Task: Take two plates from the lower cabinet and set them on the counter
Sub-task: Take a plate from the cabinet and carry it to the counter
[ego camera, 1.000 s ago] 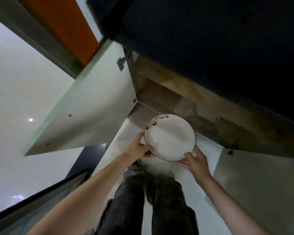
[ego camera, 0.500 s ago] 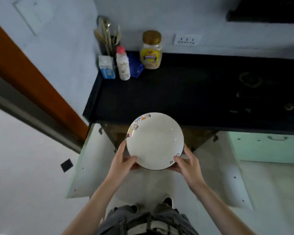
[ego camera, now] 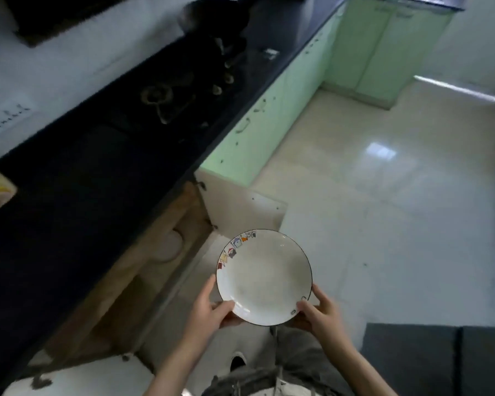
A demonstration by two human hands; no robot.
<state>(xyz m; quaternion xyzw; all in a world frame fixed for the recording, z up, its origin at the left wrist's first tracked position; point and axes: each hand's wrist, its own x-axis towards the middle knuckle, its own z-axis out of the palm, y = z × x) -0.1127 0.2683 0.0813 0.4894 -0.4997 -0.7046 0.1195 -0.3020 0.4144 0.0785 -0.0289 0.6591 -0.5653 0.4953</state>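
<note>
Both hands [ego camera: 265, 311] hold plate [ego camera: 265, 277] face-up, level, over floor [ego camera: 383, 210].

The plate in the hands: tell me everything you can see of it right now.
The plate is round, white and glossy, like glazed ceramic, with a thin dark rim line, a band of small coloured pictures along its upper-left edge and two tiny marks at the lower right. It faces up, roughly level, over the floor beside the open lower cabinet, not on the counter. The left hand and right hand grip its near edge. Whether a second plate lies beneath is hidden.
</note>
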